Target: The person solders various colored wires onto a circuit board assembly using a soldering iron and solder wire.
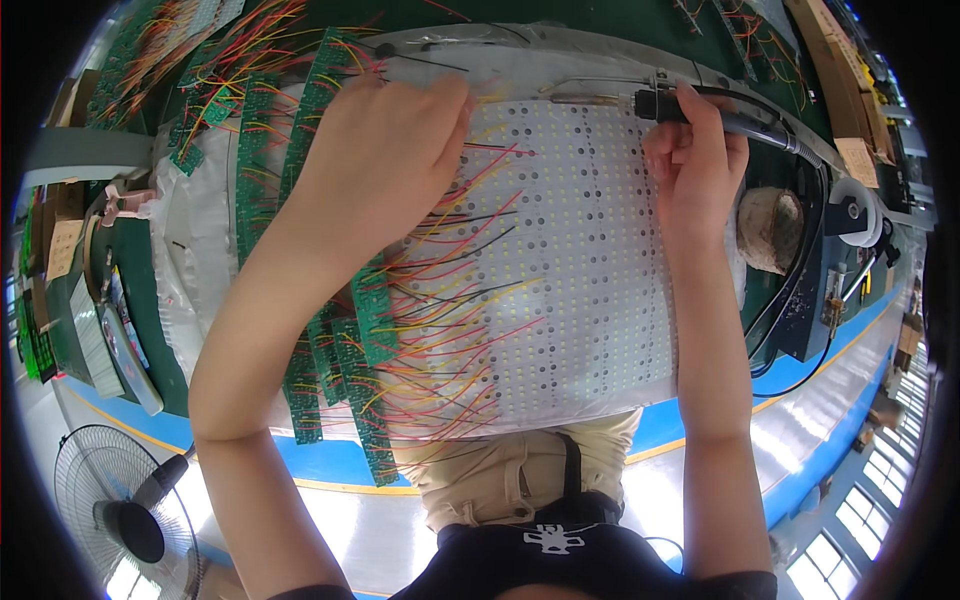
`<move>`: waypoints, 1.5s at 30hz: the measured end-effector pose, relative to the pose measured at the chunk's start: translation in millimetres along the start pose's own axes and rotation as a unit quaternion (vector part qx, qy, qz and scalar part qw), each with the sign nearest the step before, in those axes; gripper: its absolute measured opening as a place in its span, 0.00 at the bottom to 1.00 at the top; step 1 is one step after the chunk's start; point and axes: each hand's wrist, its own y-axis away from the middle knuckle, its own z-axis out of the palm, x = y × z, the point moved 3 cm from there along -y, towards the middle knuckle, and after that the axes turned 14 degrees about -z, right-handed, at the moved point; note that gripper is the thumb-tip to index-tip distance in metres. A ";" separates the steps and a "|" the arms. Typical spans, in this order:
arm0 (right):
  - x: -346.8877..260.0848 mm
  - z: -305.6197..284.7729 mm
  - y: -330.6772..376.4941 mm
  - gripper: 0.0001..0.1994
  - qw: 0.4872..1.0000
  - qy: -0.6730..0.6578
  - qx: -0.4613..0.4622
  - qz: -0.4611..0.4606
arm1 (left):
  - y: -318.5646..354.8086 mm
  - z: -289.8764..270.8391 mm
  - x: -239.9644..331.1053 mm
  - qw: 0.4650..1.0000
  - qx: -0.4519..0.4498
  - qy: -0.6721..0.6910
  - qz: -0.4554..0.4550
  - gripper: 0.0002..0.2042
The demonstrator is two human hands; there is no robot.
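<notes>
My right hand (697, 160) grips a black soldering iron (655, 104), its metal tip pointing left over the far edge of a large white panel (580, 270) dotted with small LEDs. My left hand (385, 150) rests on the panel's far left corner, fingers curled over red and yellow wires (450, 300) beside green circuit boards (372, 310). What the left fingers pinch is hidden. The wires run from the green boards across the white panel.
More green boards with wires (215, 80) lie at the far left. A brownish sponge holder (770, 230) and a solder spool (858, 212) stand to the right. A floor fan (120, 510) is at lower left, beyond the blue bench edge (340, 462).
</notes>
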 end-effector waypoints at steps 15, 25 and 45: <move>-0.8 1.3 -1.9 0.11 1.000 0.012 -0.008 0.015 | -1.5 5.4 -0.8 1.000 -0.008 -0.017 0.022 0.04; -0.1 2.0 -1.1 0.11 1.000 0.008 -0.006 0.014 | 1.1 3.5 -1.2 0.999 -0.024 -0.005 0.025 0.03; -1.2 3.4 1.3 0.08 0.999 0.026 -0.028 -0.013 | 2.7 6.2 0.8 0.998 0.013 -0.022 0.051 0.03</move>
